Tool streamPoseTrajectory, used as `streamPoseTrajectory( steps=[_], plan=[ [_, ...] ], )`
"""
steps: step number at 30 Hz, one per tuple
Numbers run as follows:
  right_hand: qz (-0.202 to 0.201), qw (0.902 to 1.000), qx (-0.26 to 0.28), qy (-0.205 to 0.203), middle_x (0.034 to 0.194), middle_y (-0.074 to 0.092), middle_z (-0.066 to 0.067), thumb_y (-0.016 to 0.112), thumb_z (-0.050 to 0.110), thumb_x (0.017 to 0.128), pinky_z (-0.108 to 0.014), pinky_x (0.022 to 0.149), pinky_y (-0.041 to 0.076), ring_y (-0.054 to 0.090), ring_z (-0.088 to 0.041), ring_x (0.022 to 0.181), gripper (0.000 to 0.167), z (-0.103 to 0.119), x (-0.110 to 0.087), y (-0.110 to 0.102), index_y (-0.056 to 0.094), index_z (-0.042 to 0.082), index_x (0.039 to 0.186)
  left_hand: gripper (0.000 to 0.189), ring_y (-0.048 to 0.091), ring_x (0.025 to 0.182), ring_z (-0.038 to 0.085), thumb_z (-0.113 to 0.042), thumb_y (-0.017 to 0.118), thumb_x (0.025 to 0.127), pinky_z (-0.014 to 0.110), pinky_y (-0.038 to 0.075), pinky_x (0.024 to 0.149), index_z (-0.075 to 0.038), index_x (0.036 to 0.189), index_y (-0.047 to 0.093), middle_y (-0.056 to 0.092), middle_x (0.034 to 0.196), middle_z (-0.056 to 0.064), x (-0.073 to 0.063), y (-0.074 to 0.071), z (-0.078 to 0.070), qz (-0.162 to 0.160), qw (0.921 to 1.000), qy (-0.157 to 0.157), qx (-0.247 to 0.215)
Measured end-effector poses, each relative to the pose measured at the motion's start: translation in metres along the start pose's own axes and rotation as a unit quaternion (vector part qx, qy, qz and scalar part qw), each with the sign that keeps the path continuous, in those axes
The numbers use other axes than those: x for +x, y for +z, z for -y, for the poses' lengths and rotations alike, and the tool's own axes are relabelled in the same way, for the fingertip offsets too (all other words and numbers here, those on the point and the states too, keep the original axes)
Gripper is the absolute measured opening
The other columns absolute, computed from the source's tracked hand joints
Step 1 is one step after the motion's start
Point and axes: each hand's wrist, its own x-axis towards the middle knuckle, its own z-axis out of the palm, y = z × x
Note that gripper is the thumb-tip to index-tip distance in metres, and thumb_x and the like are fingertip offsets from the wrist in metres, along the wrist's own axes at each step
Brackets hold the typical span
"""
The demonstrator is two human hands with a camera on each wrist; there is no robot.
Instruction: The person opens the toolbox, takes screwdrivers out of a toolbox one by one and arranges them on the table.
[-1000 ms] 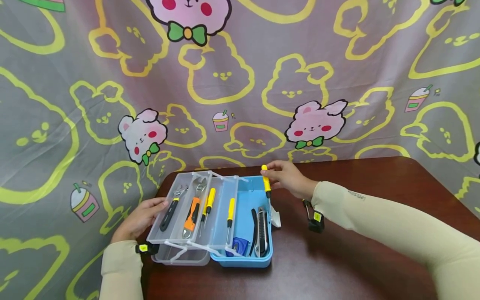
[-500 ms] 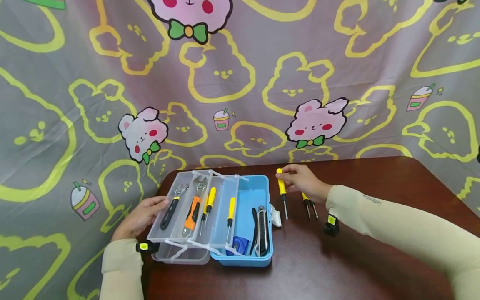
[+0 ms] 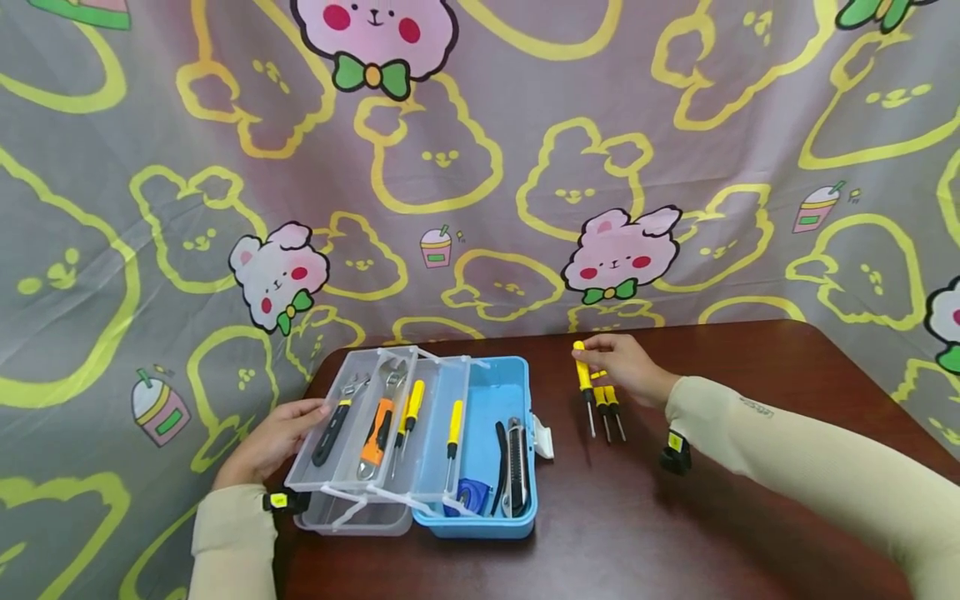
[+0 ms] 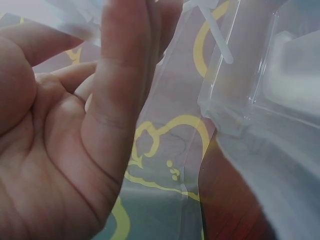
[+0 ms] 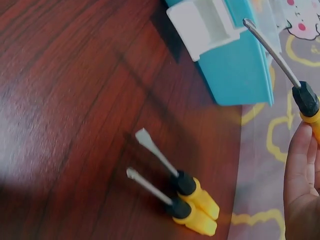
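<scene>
My right hand [image 3: 626,362] pinches a yellow-handled screwdriver [image 3: 582,372] by its handle, blade pointing down, above the table right of the toolbox. In the right wrist view that screwdriver's shaft [image 5: 275,54] shows at upper right. Two more yellow and black screwdrivers [image 5: 185,200] lie side by side on the table under the hand, one with a flat blade. My left hand [image 3: 272,437] holds the left edge of the clear folding tray [image 3: 318,477], which is swung out of the blue toolbox [image 3: 491,392]. Clear plastic blurs at the left hand's fingers [image 4: 122,75].
In the trays lie a black-handled wrench [image 3: 330,432], an orange-handled adjustable wrench [image 3: 377,435] and several yellow screwdrivers [image 3: 454,427]. A blue tape measure [image 3: 470,497] and a box cutter [image 3: 516,471] lie in the box. A white latch [image 3: 543,437] sticks out at its right.
My right hand has carried the screwdriver from the toolbox's right rim rightward, to beside the two screwdrivers on the table. The left hand has kept its hold on the tray.
</scene>
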Motion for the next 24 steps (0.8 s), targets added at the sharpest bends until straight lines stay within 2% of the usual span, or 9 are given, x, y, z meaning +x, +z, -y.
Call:
streamPoseTrajectory(
  steps=[8, 13, 20, 24],
  plan=[
    [-0.010, 0.9999, 0.009, 0.010, 0.116, 0.057, -0.022, 0.067, 0.030, 0.093, -0.045, 0.085, 0.053, 0.059, -0.030, 0.095, 0.055, -0.004, -0.002, -0.018, 0.053, -0.004, 0.134, 0.059, 0.067, 0.086, 0.027, -0.035, 0.053, 0.101, 0.042, 0.056, 0.072, 0.009, 0.139, 0.044, 0.066, 0.106, 0.015, -0.002, 0.001, 0.001, 0.002, 0.9999, 0.007, -0.009],
    [-0.023, 0.9996, 0.013, 0.011, 0.119, 0.056, -0.021, 0.067, 0.031, 0.093, -0.043, 0.084, 0.054, 0.061, -0.029, 0.093, 0.054, -0.015, -0.003, -0.028, 0.054, -0.004, 0.133, 0.059, 0.066, 0.087, 0.026, -0.035, 0.053, 0.101, 0.042, 0.056, 0.073, 0.010, 0.138, 0.044, 0.066, 0.107, 0.015, -0.001, 0.004, 0.004, 0.009, 0.9999, 0.010, -0.009],
    [-0.032, 0.9993, 0.012, 0.015, 0.117, 0.059, -0.019, 0.068, 0.031, 0.093, -0.043, 0.082, 0.054, 0.061, -0.034, 0.094, 0.054, -0.025, -0.001, -0.036, 0.055, -0.005, 0.132, 0.059, 0.066, 0.088, 0.028, -0.037, 0.054, 0.100, 0.042, 0.056, 0.073, 0.007, 0.139, 0.046, 0.065, 0.109, 0.016, -0.001, 0.004, 0.003, -0.009, 0.9999, 0.001, -0.006],
    [-0.033, 0.9991, 0.007, 0.024, 0.119, 0.059, -0.020, 0.068, 0.033, 0.093, -0.043, 0.082, 0.054, 0.062, -0.033, 0.095, 0.058, -0.029, 0.002, -0.039, 0.053, -0.005, 0.134, 0.059, 0.065, 0.089, 0.028, -0.037, 0.055, 0.100, 0.041, 0.055, 0.074, 0.006, 0.139, 0.046, 0.065, 0.110, 0.016, -0.002, 0.002, 0.002, -0.013, 0.9999, -0.002, -0.006]
  ],
)
